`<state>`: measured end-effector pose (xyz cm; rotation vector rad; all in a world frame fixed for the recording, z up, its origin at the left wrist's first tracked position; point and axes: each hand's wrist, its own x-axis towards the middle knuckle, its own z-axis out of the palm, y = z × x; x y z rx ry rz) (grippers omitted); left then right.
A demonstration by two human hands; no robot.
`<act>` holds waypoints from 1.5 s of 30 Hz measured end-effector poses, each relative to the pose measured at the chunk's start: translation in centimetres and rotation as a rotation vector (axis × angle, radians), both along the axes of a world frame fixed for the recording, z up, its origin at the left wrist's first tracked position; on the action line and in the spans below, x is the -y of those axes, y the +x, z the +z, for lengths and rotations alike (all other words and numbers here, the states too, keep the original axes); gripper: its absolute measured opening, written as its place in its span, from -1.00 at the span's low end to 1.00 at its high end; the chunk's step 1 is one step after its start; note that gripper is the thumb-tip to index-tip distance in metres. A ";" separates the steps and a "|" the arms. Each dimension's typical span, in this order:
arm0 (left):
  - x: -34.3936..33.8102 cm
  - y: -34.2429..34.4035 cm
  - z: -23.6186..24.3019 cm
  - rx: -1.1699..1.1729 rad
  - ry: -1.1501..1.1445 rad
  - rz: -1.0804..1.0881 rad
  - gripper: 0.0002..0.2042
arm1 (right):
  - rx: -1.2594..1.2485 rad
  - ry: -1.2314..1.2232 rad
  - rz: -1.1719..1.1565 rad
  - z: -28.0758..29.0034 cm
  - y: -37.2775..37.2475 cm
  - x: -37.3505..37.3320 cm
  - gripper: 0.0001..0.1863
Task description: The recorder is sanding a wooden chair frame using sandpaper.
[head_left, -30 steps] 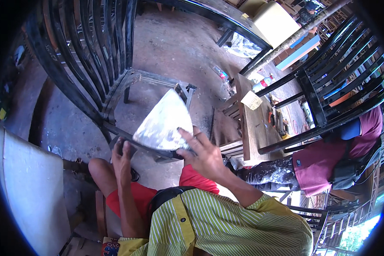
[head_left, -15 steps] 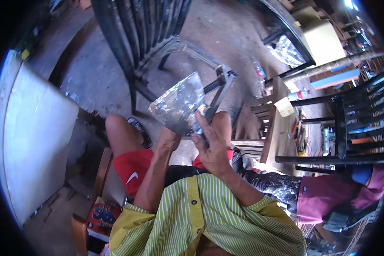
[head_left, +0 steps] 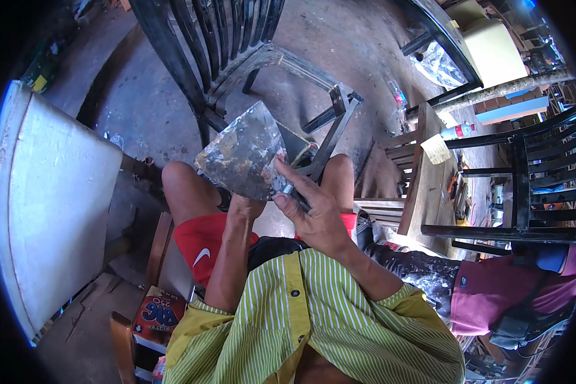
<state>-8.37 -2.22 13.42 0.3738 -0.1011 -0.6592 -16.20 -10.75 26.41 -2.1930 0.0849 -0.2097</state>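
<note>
Stained floor (head_left: 345, 45) stretches off toward 12 o'clock, with a black slatted chair frame (head_left: 224, 57) at about 11 and a wooden bench (head_left: 430, 192) over at 3. Scraper (head_left: 242, 150) is just above my knees, a bit off centre toward 10 or 11 o'clock: flat, blotchy grey blade, partly blocking my view of the chair. My right hand (head_left: 315, 214) has it, partly curled, index finger laid against the blade, thumb set apart, a bit of metal showing between the two. Can't really see the other fingers. Left hand (head_left: 247, 206) goes in behind the blade, so honestly I can't tell how open it is or whether it's gripping anything. White panel (head_left: 61, 211) at 9, plastic bottle (head_left: 397, 95) between 1 and 2, person in maroon (head_left: 493, 291) at 4.
</note>
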 end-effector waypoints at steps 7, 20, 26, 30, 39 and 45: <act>-1.4 0.8 2.6 0.226 0.161 0.092 0.16 | 0.036 -0.298 -0.074 0.7 -0.3 0.9 -0.49; -2.2 1.0 -1.8 0.389 0.413 0.121 -0.48 | -0.025 -0.076 -0.054 0.2 -0.7 -1.0 -0.47; -1.8 1.3 -3.5 0.277 0.236 0.092 -0.51 | 0.016 -0.160 -0.029 -0.5 -0.6 -0.1 -0.46; -0.8 1.5 -2.3 0.317 0.238 0.140 -0.20 | 0.106 -0.089 -0.116 0.7 -0.7 1.0 -0.44; -1.0 1.4 -3.2 0.258 0.301 0.137 -0.17 | -0.112 -0.273 -0.127 0.3 -1.1 0.7 -0.42; -1.7 1.7 -3.9 0.404 0.494 0.138 -0.28 | 0.068 -0.268 -0.056 0.3 -0.7 0.7 -0.39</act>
